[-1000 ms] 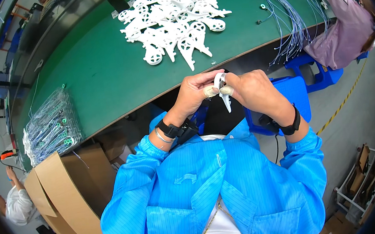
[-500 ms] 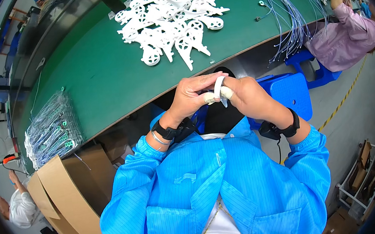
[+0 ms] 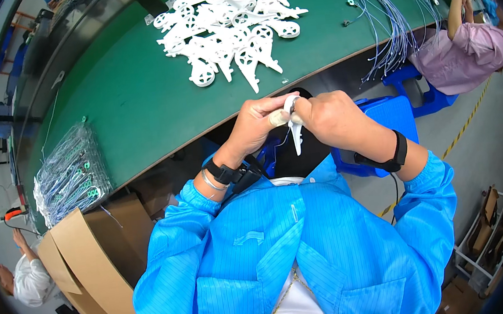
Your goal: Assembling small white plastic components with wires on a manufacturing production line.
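A white plastic part, with a round ring at the top and a tapered stem pointing down, is held in front of my chest, just off the table edge. My left hand is closed on its ring side, thumb and fingers pinching it. My right hand is curled against the ring from the other side, its fingertips partly hidden by the part and the knuckles. Pale coverings wrap some fingertips. A thin strand hangs beside the stem; where it leads is hidden.
On the green table lies a pile of similar white parts. Loose blue-white cables hang over its right edge, and bagged cables lie left. A cardboard box, blue stool and two people are around me.
The white part has turned, so its stem now points down into view. My right hand has rotated, knuckles up, with its elbow further out. The co-worker's hands at right have shifted.
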Available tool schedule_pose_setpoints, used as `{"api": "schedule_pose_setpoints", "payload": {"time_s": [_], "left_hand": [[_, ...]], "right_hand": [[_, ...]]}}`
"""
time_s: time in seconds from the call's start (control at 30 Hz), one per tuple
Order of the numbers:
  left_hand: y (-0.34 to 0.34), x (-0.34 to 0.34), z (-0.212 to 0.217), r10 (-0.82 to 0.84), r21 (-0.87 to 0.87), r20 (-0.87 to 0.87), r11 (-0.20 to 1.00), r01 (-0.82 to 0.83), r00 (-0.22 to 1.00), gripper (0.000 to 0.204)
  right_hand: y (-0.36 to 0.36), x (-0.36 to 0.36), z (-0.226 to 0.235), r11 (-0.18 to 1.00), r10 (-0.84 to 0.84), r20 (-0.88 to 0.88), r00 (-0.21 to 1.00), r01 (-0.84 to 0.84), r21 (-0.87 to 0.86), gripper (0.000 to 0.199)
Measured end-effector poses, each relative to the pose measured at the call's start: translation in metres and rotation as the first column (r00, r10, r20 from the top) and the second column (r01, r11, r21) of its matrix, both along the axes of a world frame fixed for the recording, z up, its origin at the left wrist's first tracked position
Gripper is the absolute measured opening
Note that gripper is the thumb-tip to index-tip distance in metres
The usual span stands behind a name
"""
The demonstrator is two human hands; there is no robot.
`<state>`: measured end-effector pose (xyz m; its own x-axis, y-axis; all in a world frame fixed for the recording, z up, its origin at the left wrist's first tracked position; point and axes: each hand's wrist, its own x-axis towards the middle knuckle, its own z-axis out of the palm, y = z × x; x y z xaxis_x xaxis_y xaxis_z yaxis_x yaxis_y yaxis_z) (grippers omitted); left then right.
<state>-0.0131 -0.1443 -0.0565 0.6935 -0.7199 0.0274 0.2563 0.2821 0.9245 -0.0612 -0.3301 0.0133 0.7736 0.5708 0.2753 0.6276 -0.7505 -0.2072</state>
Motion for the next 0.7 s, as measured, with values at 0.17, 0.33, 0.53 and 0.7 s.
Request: {"api": "schedule_pose_setpoints", "payload": {"time_s": [0.17,0.33,0.53,0.7], "left_hand": [[-0.008,-0.005,-0.002,-0.028,-0.107,-0.314,0.994,-0.006,0.949,0.041],[-0.011,-0.005,0.004,-0.053,-0.218,-0.453,0.975,-0.053,0.89,0.041],[-0.015,-0.014,0.005,-0.002,-0.176,-0.453,0.981,-0.087,0.891,0.036],[-0.016,-0.017,0.005,0.077,-0.109,-0.421,0.985,-0.135,0.904,0.03]], "right_hand": [[-0.002,0.003,0.006,0.985,-0.171,-0.188,0.967,0.171,-0.013,0.016],[-0.011,0.005,0.0,0.812,-0.294,-0.345,0.891,0.423,0.402,0.013],[-0.002,-0.002,-0.017,0.605,-0.067,-0.803,0.592,0.664,0.439,0.023],[0.007,-0.006,-0.022,0.557,-0.004,-0.821,0.571,0.683,0.473,0.026]]}}
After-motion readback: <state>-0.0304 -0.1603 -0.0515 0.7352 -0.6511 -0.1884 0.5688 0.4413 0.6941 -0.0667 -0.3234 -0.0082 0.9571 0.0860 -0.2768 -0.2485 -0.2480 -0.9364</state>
